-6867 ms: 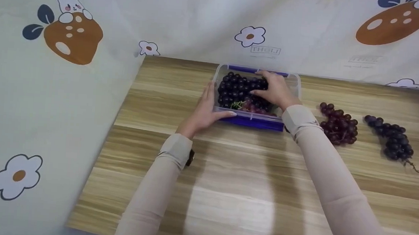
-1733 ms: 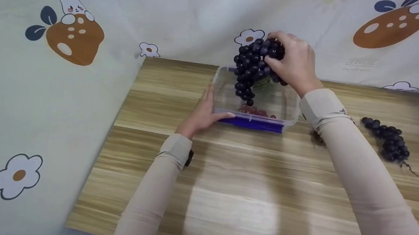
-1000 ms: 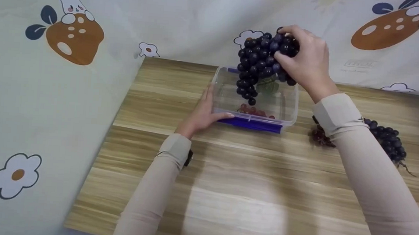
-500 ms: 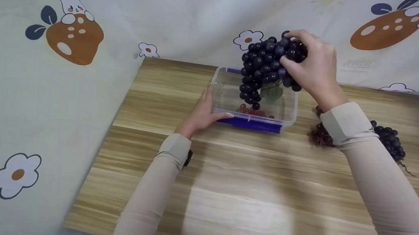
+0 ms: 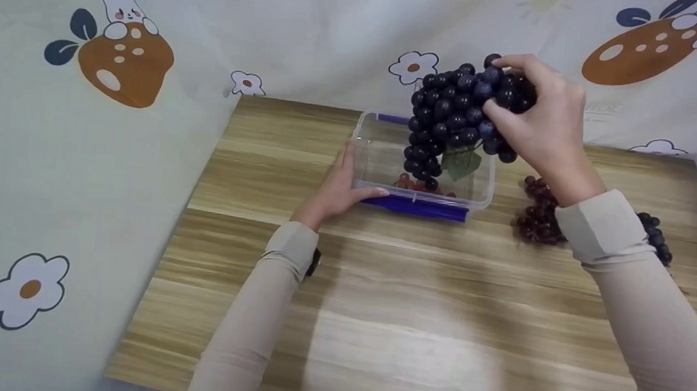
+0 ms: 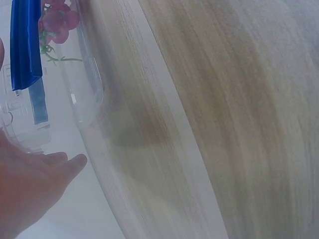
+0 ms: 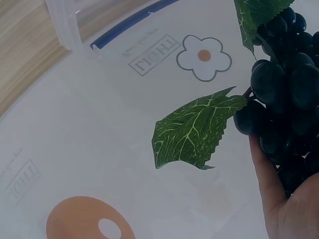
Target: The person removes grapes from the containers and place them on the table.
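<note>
Bunch of dark grapes (image 5: 446, 107), held aloft right of upper centre in the head view, its long axis slanting towards lower left; it hangs leftward from the right hand (image 5: 553, 118), the nearer one, whose thumb and fingers pinch its upper right end; lower in frame, clear box (image 5: 484, 200); left hand (image 5: 335, 188), fingers straight, touches the box's left side, thumb at its front rim.
</note>
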{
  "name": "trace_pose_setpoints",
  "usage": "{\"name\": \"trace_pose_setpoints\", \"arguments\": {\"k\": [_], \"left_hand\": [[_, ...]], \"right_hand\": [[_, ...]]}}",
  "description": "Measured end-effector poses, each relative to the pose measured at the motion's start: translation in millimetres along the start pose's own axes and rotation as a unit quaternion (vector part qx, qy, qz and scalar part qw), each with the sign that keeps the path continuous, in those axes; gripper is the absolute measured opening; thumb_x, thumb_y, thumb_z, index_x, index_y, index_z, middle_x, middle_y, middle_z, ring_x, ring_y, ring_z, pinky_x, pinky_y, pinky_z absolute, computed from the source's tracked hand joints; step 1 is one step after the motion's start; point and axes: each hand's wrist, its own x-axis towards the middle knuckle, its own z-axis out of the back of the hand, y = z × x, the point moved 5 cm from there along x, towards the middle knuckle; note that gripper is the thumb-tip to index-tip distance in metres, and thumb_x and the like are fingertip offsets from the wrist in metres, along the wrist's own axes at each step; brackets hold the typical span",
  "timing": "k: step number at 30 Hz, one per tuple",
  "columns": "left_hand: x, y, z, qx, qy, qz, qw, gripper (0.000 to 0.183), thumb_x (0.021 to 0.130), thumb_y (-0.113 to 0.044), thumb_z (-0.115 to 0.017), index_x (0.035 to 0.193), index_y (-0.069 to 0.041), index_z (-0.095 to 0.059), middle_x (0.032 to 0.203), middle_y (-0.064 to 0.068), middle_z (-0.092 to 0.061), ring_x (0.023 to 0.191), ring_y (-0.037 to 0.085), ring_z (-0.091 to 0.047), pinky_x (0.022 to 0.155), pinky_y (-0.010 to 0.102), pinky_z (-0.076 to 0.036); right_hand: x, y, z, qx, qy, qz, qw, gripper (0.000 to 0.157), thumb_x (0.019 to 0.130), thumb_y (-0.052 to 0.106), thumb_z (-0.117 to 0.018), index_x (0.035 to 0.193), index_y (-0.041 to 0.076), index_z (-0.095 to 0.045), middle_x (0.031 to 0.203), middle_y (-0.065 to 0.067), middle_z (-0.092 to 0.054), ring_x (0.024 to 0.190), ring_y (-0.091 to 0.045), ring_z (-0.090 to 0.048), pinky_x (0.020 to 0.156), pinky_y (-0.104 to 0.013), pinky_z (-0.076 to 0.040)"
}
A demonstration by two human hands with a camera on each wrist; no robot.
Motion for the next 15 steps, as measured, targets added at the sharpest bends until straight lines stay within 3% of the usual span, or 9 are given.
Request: {"name": "trace_pose_setpoints", "arguments": {"k": [4, 11, 15], "left_hand": [[0.0, 0.2, -0.1, -0.005, 0.001, 0.003, 1.0000, 0.130, 0.090, -0.056, -0.078, 0.168, -0.005, 0.013, 0.176, 0.017, 0.017, 0.164, 0.035, 0.004, 0.134, 0.042, -0.001], [-0.7, -0.8, 0.1, -0.004, 0.003, 0.002, 1.0000, 0.130, 0.090, -0.056, -0.078, 0.167, -0.003, 0.012, 0.176, 0.018, 0.016, 0.164, 0.036, 0.004, 0.134, 0.043, -0.001], [-0.5, -0.4, -0.3, 0.004, 0.006, 0.004, 1.0000, 0.131, 0.090, -0.057, -0.077, 0.167, -0.003, 0.014, 0.175, 0.018, 0.017, 0.164, 0.037, 0.005, 0.133, 0.043, -0.001]], "right_hand": [[-6, 2, 8.2, 0.003, -0.006, -0.005, 1.000, 0.038, 0.088, 0.006, -0.074, 0.126, 0.012, -0.076, 0.115, -0.009, -0.080, 0.101, -0.024, -0.074, 0.088, -0.009, -0.052], [-22, 3, 23.1, 0.013, -0.032, 0.008, 0.999, 0.038, 0.086, 0.001, -0.075, 0.124, 0.008, -0.077, 0.111, -0.009, -0.080, 0.093, 0.012, -0.061, 0.087, -0.007, -0.050], [-30, 4, 29.1, 0.021, -0.036, 0.008, 0.999, 0.039, 0.084, -0.001, -0.075, 0.122, 0.006, -0.077, 0.111, -0.009, -0.080, 0.095, 0.016, -0.058, 0.092, -0.010, -0.047]]}}
